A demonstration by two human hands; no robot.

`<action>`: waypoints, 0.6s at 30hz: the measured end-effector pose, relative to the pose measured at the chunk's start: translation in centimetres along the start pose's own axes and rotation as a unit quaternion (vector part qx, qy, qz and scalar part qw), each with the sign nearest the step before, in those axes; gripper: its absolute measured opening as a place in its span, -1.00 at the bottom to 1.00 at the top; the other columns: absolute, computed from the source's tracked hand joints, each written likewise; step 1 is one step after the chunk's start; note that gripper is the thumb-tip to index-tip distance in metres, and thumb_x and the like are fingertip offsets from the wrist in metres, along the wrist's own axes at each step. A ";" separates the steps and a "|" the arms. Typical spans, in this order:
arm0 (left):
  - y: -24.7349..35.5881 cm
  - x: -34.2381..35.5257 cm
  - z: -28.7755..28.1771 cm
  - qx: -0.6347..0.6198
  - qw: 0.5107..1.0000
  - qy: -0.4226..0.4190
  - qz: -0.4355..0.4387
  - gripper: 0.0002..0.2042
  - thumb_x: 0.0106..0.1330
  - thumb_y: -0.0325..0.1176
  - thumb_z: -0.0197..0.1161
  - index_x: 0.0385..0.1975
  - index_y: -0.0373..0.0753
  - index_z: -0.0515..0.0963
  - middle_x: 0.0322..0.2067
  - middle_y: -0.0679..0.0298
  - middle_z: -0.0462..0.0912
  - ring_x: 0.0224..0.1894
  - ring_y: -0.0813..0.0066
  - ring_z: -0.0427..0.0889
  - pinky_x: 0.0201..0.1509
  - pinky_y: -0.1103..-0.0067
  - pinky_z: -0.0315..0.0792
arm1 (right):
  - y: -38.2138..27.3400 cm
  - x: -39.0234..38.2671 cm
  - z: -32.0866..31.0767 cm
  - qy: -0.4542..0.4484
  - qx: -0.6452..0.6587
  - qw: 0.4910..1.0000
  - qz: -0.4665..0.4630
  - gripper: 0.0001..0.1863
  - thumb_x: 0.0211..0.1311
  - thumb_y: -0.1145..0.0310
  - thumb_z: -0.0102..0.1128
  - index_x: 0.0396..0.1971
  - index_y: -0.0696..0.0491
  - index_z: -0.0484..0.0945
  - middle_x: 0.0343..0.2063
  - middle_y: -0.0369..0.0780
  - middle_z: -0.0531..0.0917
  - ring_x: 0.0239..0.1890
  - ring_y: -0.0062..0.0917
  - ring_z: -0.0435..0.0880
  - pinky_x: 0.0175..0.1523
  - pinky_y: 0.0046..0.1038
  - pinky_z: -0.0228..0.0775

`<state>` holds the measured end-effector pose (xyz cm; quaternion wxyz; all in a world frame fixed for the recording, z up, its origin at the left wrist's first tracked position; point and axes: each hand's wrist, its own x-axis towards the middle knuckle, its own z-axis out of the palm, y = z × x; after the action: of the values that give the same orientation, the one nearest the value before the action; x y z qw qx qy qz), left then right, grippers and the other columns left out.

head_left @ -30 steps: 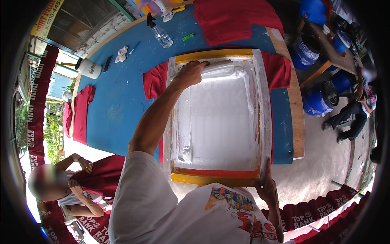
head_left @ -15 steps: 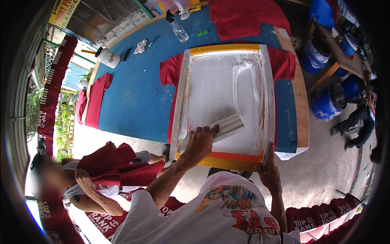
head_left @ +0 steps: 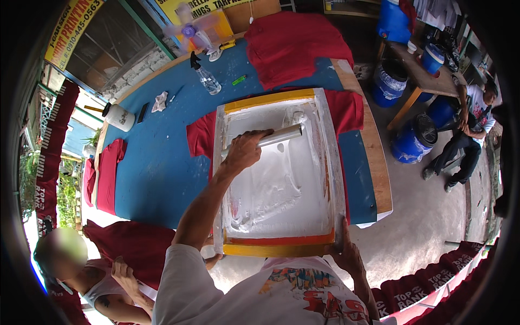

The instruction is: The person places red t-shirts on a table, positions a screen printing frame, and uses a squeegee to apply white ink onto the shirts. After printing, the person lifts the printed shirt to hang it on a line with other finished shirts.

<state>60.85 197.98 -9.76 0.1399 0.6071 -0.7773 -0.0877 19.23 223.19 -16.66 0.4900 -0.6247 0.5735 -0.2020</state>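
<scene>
My left hand [head_left: 245, 151] is closed round a squeegee [head_left: 281, 135] lying across the far part of a screen printing frame [head_left: 279, 249]. White ink [head_left: 265, 187] is smeared over the mesh, thick near the far right corner and in streaks toward the near side. At the near right corner, my right hand [head_left: 345, 250] grips the frame's edge, its fingers partly hidden. Under the frame lies a red shirt [head_left: 349, 111], its sleeves sticking out on both sides.
The blue table [head_left: 157, 173] carries a spray bottle [head_left: 207, 78], a white tub [head_left: 118, 117], a phone [head_left: 142, 112] and folded red shirts [head_left: 295, 46]. A co-worker [head_left: 119, 287] holds red cloth at the left. Blue drums [head_left: 411, 141] and a seated person [head_left: 463, 135] are at the right.
My left hand has carried the squeegee from the near part of the frame to its far part. My right hand still holds the near right corner. The whole view has shifted.
</scene>
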 end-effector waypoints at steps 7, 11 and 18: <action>-6.2 10.9 1.0 0.052 0.998 0.002 0.034 -0.41 0.30 -0.55 0.22 0.35 0.09 0.63 0.16 0.03 0.77 0.22 -0.04 0.73 0.35 0.11 0.55 | 0.0 0.3 0.0 0.006 -0.020 1.000 0.002 0.23 0.28 0.07 0.50 0.71 0.12 -0.18 0.03 0.24 0.77 0.05 0.18 0.80 0.19 0.03 0.70; -5.8 14.3 1.6 0.047 0.998 -0.035 0.026 -0.41 0.25 -0.59 0.21 0.32 -0.05 0.64 0.15 -0.01 0.77 0.21 -0.08 0.73 0.37 0.10 0.52 | 0.1 0.2 0.1 -0.001 -0.023 1.000 0.015 0.22 0.30 0.05 0.49 0.70 0.15 -0.18 0.03 0.22 0.77 0.06 0.15 0.81 0.16 0.00 0.71; -2.2 17.1 4.5 0.019 0.994 -0.070 0.078 -0.35 0.18 -0.66 0.22 0.36 -0.11 0.62 0.21 -0.07 0.72 0.26 -0.12 0.67 0.36 0.08 0.52 | 0.6 0.5 0.0 -0.006 -0.039 0.999 -0.007 0.25 0.32 0.00 0.50 0.71 0.11 -0.22 0.04 0.23 0.76 0.04 0.16 0.81 0.12 0.02 0.70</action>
<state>57.59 180.68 -12.78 0.0797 0.5397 -0.8316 -0.1043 19.05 222.88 -17.35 0.4670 -0.6482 0.5742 -0.1792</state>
